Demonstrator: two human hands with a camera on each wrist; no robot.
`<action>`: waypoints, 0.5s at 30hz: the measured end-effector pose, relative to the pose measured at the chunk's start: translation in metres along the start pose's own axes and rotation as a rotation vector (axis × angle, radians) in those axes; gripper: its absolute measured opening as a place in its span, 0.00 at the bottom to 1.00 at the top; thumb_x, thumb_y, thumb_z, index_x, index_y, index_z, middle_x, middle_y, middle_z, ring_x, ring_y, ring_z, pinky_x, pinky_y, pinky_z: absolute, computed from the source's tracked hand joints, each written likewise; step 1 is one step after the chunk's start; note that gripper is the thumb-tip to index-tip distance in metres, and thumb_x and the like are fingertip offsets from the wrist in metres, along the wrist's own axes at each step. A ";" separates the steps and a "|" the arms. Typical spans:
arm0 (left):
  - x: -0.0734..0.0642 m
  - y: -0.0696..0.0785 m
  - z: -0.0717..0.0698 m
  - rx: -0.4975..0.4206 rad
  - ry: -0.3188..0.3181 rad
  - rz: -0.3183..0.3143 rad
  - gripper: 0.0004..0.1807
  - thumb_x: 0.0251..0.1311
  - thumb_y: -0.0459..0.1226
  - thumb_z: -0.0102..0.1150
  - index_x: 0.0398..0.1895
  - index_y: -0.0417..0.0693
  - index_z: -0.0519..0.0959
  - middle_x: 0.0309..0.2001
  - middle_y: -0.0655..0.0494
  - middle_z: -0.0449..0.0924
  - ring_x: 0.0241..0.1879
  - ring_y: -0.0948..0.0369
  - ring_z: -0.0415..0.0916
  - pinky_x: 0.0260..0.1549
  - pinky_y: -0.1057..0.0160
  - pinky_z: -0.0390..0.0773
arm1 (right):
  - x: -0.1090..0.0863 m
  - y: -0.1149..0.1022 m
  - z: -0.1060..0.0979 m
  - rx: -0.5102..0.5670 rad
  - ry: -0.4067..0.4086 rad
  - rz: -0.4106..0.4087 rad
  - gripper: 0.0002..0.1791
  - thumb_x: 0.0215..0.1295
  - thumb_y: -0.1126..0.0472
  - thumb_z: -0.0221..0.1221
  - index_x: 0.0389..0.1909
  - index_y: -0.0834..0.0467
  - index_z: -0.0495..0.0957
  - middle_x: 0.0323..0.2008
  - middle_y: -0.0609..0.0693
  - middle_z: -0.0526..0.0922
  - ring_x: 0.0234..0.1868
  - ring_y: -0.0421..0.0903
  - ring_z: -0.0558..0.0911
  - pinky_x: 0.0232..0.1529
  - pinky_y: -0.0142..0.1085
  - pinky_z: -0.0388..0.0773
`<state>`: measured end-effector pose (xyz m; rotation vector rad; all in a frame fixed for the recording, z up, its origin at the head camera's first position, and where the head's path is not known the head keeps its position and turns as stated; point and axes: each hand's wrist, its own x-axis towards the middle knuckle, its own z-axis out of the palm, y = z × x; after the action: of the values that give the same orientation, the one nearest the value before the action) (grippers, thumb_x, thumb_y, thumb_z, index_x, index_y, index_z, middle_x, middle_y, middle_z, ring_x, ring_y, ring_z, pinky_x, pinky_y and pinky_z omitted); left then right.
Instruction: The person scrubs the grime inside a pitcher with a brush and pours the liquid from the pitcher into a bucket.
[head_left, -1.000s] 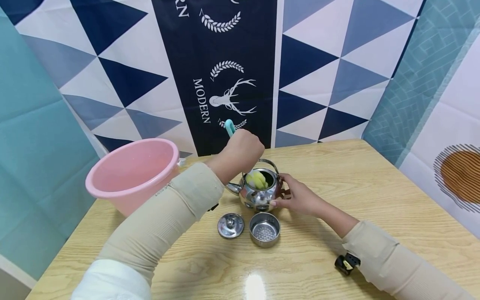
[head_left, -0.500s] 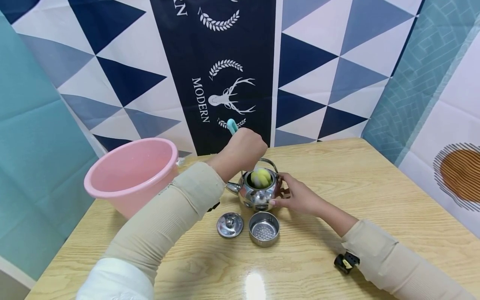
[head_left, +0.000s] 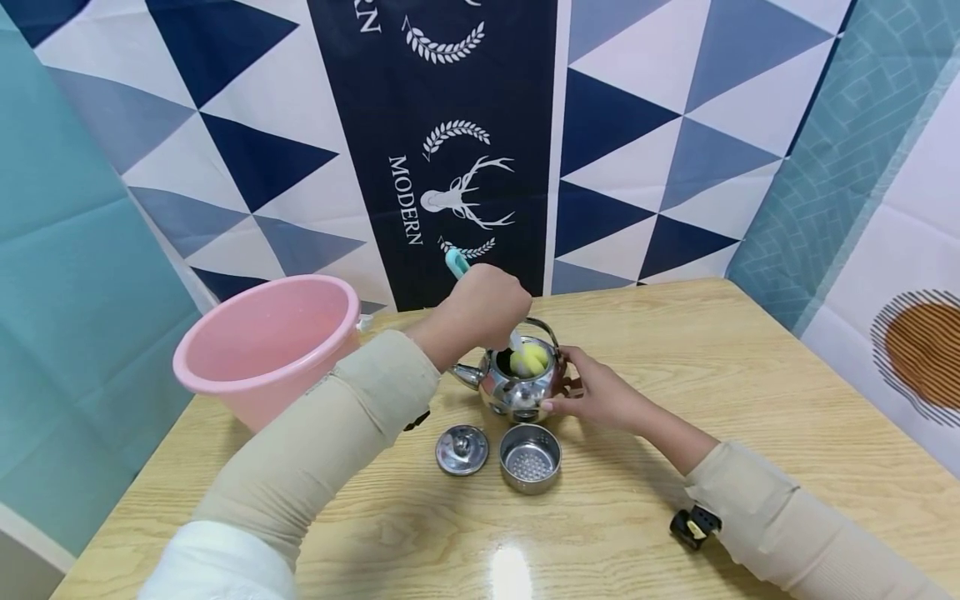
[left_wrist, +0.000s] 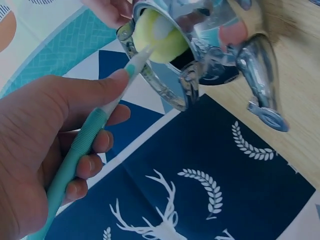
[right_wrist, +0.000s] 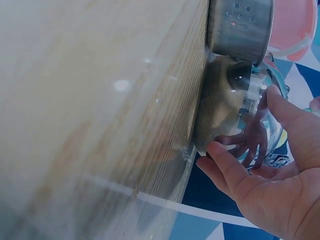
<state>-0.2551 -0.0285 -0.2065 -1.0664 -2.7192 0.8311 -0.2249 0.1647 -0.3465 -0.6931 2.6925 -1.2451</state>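
My left hand (head_left: 487,304) grips the teal-and-white handle (left_wrist: 75,155) of a sponge cleaning brush, thumb laid along its white neck. The brush's yellow sponge head (head_left: 531,360) sits inside the mouth of a shiny steel teapot (head_left: 513,396), towards the right of the opening. My right hand (head_left: 600,396) holds the teapot's side, with thumb and fingers spread around the belly in the right wrist view. The teapot stands upright on the table, its spout (head_left: 467,375) pointing left and its hoop handle (head_left: 543,327) raised. The sponge's underside is hidden within the pot.
A steel lid (head_left: 462,450) and a perforated steel strainer basket (head_left: 530,458) lie in front of the teapot. To the left stands a pink plastic basin (head_left: 266,333). The wooden table (head_left: 675,333) backs onto a patterned wall covering (head_left: 465,100).
The sponge head has shifted within the teapot's mouth, first sinking and then moving rightward. My left hand has dropped slightly, and the handle's end leans a little further left. My right hand stays put.
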 end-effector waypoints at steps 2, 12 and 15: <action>-0.002 -0.002 0.003 -0.025 -0.015 -0.012 0.08 0.55 0.48 0.63 0.29 0.55 0.82 0.21 0.63 0.75 0.23 0.63 0.68 0.21 0.64 0.70 | 0.000 0.001 0.000 -0.003 0.002 -0.003 0.43 0.60 0.57 0.68 0.68 0.69 0.55 0.56 0.68 0.71 0.54 0.61 0.76 0.53 0.52 0.75; -0.020 -0.004 0.018 -0.101 -0.007 -0.081 0.09 0.55 0.50 0.63 0.27 0.58 0.81 0.22 0.63 0.76 0.22 0.64 0.69 0.17 0.63 0.71 | 0.001 0.003 0.001 0.000 0.006 -0.003 0.43 0.60 0.58 0.68 0.68 0.69 0.55 0.56 0.68 0.71 0.53 0.61 0.77 0.52 0.50 0.77; -0.028 -0.001 0.022 -0.133 0.007 -0.121 0.11 0.56 0.51 0.63 0.24 0.57 0.79 0.21 0.63 0.74 0.22 0.63 0.67 0.15 0.63 0.69 | 0.002 0.003 0.001 -0.001 0.011 -0.007 0.43 0.59 0.59 0.69 0.68 0.69 0.56 0.55 0.68 0.71 0.52 0.61 0.77 0.52 0.50 0.77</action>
<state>-0.2410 -0.0573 -0.2215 -0.9132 -2.8343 0.6355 -0.2272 0.1649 -0.3498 -0.6986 2.7017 -1.2533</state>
